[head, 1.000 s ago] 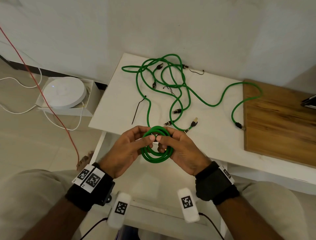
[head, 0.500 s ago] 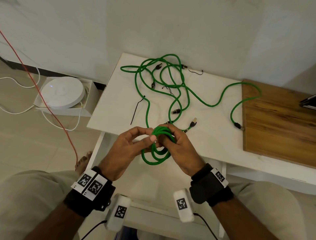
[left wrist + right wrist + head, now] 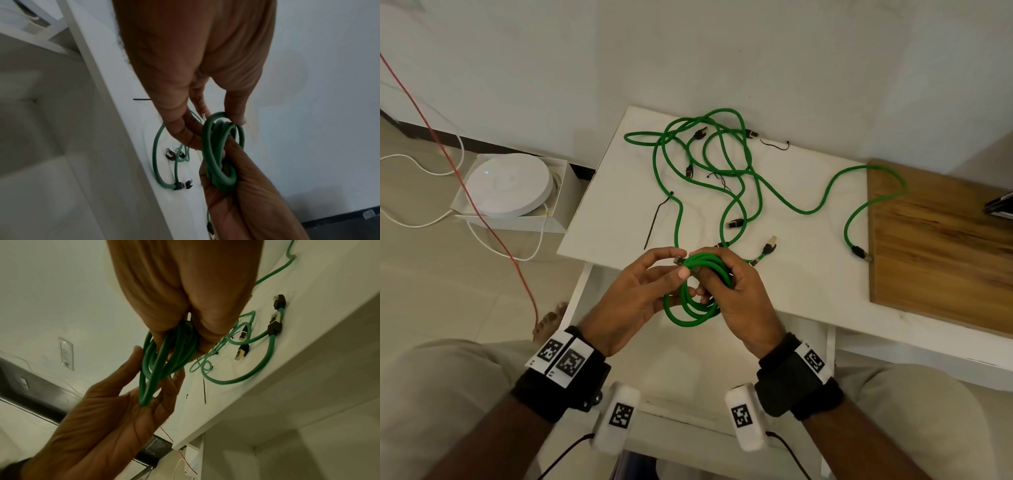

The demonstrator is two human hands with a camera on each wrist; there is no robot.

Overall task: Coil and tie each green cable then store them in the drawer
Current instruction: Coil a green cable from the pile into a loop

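Note:
A green cable coil [image 3: 697, 291] of several loops hangs in front of the white table [image 3: 808, 274], held between both hands. My right hand [image 3: 717, 279] has its fingers curled round the coil's right side, thumb through the loops. My left hand [image 3: 680, 264] pinches the coil's top by the metal plug [image 3: 678, 261] with thumb and index finger. The left wrist view shows the coil [image 3: 218, 146] nearly edge-on; the right wrist view shows the coil [image 3: 162, 360] against my left fingers. Loose green cables [image 3: 743, 192] lie tangled on the table. I see no drawer clearly.
A black cable tie [image 3: 654, 222] lies left of the tangle, and thin black twist ties [image 3: 774, 144] lie farther back. A wooden board [image 3: 935, 246] covers the table's right part. On the floor at left are a round white device [image 3: 506, 185] in a box and a red wire [image 3: 465, 171].
The coil has turned from facing me flat to standing more edge-on. My right hand has wrapped farther round it, and my left index finger has come onto the plug end.

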